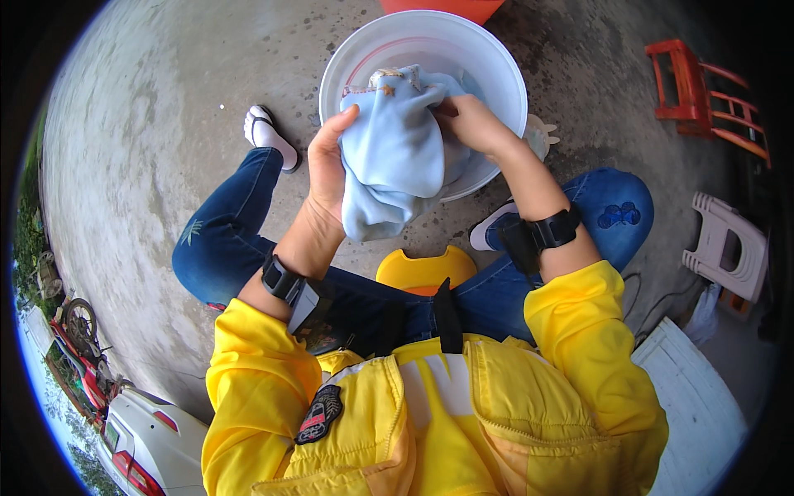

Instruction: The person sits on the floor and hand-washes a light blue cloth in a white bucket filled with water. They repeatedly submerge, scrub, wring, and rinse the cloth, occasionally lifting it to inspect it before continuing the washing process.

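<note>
A light blue cloth (394, 149), perhaps a garment, hangs in folds between my hands over the near side of a white plastic tub (502, 80). A star shape and a patterned, stitched edge show at its top. My left hand (329, 164) grips the cloth's left side, thumb up and fingers hidden behind it. On the right, my right hand (471, 124) pinches the cloth with bent fingers, above the tub's inside. The lower folds hang past the tub's near rim. What lies at the tub's bottom is mostly covered by the cloth and my right hand.
An orange-red container (443, 6) stands beyond the tub. Beneath me is a yellow stool (425, 266). To the right are a red wooden chair (682, 87), a pale plastic stool (729, 245) and a white board (688, 390). A motorcycle (80, 359) and a white car (149, 440) are at left.
</note>
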Tool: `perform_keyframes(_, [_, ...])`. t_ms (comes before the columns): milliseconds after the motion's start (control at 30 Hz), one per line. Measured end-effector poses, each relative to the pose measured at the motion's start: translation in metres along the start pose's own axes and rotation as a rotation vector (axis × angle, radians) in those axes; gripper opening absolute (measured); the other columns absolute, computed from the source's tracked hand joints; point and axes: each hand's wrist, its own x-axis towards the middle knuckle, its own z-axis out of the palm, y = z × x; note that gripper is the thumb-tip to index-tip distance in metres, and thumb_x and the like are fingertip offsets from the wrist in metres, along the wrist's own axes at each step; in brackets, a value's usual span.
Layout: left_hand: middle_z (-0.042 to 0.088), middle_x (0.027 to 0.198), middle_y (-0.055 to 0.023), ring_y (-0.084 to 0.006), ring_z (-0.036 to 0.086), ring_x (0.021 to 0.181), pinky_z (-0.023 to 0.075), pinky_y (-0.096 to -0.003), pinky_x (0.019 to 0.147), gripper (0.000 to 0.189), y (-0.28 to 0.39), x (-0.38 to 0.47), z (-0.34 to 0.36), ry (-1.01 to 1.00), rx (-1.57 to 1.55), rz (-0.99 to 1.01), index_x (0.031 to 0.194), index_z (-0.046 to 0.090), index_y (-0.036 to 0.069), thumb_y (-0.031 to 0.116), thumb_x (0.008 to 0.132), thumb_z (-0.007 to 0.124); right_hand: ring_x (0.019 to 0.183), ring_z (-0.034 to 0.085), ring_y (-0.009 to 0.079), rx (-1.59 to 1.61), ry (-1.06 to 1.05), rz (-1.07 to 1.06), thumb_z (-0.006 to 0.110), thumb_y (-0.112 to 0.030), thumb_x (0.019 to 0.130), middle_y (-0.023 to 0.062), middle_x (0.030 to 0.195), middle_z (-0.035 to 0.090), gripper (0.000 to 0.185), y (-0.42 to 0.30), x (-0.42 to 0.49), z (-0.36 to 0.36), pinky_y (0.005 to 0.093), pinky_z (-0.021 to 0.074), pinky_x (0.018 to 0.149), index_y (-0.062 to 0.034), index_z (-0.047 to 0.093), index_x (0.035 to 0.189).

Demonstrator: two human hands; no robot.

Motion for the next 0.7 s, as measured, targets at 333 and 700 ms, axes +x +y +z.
perform_keyframes(333, [0.062, 0.113, -0.0168, -0.0282, 0.061, 0.1, 0.0484, -0.0371, 0.092, 0.047, 0.046, 0.003, 0.0, 0.058, 0.243, 0.294, 0.12, 0.053, -0.004, 0.031, 0.088, 0.051, 0.096, 0.061, 0.0214, 1.085, 0.216, 0.193, 0.059, -0.024, 0.088, 0.0133, 0.106, 0.062, 0.04, -0.05, -0.022, -0.061, 0.0352, 0.0488, 0.086, 0.0051, 0.052, 0.115])
perform_keyframes(700, [0.063, 0.107, -0.0162, -0.0263, 0.063, 0.092, 0.0507, -0.0359, 0.086, 0.048, 0.049, 0.006, 0.003, 0.243, 0.502, 0.428, 0.119, 0.053, -0.004, 0.032, 0.087, 0.06, 0.072, 0.063, 0.0114, 0.644, 0.348, -0.265, 0.071, -0.013, 0.082, 0.0059, 0.083, 0.068, 0.018, -0.075, -0.036, -0.069, 0.0237, 0.0484, 0.067, 0.0018, 0.069, 0.092])
